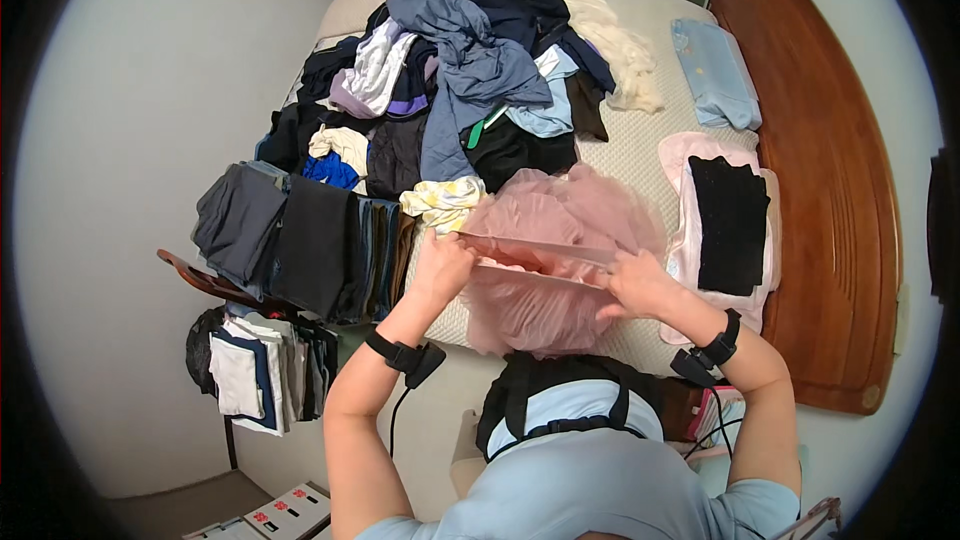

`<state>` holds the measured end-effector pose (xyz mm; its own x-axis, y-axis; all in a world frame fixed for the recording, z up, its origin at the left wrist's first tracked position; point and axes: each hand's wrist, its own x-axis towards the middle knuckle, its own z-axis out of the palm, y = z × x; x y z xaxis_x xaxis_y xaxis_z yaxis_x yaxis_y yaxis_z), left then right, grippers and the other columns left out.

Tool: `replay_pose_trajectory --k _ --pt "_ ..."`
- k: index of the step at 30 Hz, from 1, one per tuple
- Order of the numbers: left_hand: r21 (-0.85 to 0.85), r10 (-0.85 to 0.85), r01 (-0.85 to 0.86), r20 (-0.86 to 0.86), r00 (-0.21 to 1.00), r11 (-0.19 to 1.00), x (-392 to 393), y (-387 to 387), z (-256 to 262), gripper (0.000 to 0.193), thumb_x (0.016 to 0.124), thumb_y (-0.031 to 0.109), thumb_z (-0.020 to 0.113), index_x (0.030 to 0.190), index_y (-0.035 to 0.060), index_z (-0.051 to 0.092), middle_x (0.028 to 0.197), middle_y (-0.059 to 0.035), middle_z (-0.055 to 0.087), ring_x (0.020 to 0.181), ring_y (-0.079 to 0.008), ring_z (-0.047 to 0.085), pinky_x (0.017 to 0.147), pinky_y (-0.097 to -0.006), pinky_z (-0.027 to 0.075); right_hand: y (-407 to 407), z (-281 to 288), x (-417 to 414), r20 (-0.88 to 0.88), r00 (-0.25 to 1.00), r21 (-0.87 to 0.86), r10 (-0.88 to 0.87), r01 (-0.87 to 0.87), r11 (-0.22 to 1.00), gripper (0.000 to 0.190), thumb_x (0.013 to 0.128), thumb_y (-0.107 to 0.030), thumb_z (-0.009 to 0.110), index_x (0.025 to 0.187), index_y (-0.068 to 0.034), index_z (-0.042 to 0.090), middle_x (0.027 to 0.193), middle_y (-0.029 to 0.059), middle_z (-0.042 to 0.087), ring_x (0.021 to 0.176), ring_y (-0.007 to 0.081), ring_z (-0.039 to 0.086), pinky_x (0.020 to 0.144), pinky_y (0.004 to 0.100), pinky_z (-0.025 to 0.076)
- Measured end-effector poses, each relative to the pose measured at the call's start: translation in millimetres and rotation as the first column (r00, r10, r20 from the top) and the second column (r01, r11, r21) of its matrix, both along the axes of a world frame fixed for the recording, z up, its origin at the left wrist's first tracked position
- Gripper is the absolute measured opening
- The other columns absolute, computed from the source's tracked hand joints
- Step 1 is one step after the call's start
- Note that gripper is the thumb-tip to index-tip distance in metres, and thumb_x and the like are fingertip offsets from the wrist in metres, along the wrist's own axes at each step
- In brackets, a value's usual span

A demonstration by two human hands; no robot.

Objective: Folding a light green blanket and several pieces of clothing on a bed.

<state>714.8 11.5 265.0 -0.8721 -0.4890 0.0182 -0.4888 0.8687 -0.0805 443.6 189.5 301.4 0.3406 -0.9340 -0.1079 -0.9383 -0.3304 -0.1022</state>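
Observation:
A pink tulle skirt (555,210) lies at the near edge of the bed, its waistband (536,244) stretched wide between my two hands. My left hand (448,259) grips the left end of the band, with a white-and-yellow garment (444,201) just beyond it. At the right end, my right hand (637,285) holds the band, thumb pointing toward the left. The opening between the band's two edges shows the pink lining inside. Ruffled tulle spreads out above and below the band.
Rumpled clothes (480,67) are heaped across the bed (645,142). Folded trousers (311,240) stand in a row at the left, above stacked folded tops (259,367). A black folded garment (729,225) rests on a pink pillow (675,154) by the wooden headboard (817,187).

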Motion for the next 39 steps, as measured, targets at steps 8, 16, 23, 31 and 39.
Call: replay_pose_trajectory --k 8,16,23,31,39 --pt "-0.032 0.026 -0.027 -0.015 1.0 0.999 7 -4 25 0.013 0.077 0.016 0.051 0.074 0.0149 0.064 0.066 -0.0023 0.062 0.075 -0.0142 0.059 0.068 -0.0359 0.036 -13 6 -7 -0.129 0.99 -0.194 -0.059 0.033 0.98 0.032 0.066 -0.045 0.066 0.076 -0.015 0.067 0.081 -0.0016 0.052 0.089 0.0156 0.047 0.077 0.0398 0.034" --pt "-0.013 0.079 -0.079 -0.001 0.997 0.997 -7 4 44 0.03 0.083 0.033 0.052 0.104 0.012 0.055 0.054 -0.0076 0.058 0.051 -0.0207 0.058 0.063 -0.0361 0.039 -12 1 -6 -0.09 0.991 -0.22 -0.101 0.079 0.972 0.026 0.069 -0.041 0.062 0.075 -0.016 0.067 0.064 -0.0041 0.052 0.085 0.0139 0.051 0.096 0.0634 0.023" --pt "0.077 0.269 -0.27 0.025 0.963 0.96 -4 -14 7 0.031 0.073 0.039 0.062 0.085 0.0112 0.068 0.056 -0.0116 0.06 0.053 -0.0259 0.061 0.052 -0.0368 0.047 -8 20 11 0.035 0.983 -0.293 0.178 -0.16 0.943 0.012 0.075 -0.026 0.057 0.081 -0.018 0.065 0.066 -0.0066 0.055 0.092 0.0112 0.052 0.099 0.0665 0.016" --pt "0.513 0.783 -0.593 -0.355 0.511 0.62 16 -52 11 0.027 0.065 0.031 0.067 0.069 0.0046 0.064 0.073 -0.0152 0.061 0.07 -0.0318 0.061 0.062 -0.0394 0.047 2 8 8 0.516 0.843 -0.199 0.152 -0.054 0.978 0.01 0.074 -0.019 0.058 0.082 -0.013 0.06 0.074 0.006 0.06 0.1 0.0238 0.056 0.093 0.053 0.036" --pt "0.305 0.562 -0.477 -0.548 0.62 0.824 -8 -53 47 0.012 0.076 0.011 0.053 0.076 0.0021 0.045 0.091 -0.0114 0.06 0.083 -0.0274 0.059 0.067 -0.0375 0.045 3 8 7 0.684 0.685 0.148 -0.252 0.208 0.967 0.016 0.067 -0.009 0.064 0.071 -0.003 0.05 0.074 0.0165 0.054 0.068 0.0357 0.057 0.057 0.0384 0.044"
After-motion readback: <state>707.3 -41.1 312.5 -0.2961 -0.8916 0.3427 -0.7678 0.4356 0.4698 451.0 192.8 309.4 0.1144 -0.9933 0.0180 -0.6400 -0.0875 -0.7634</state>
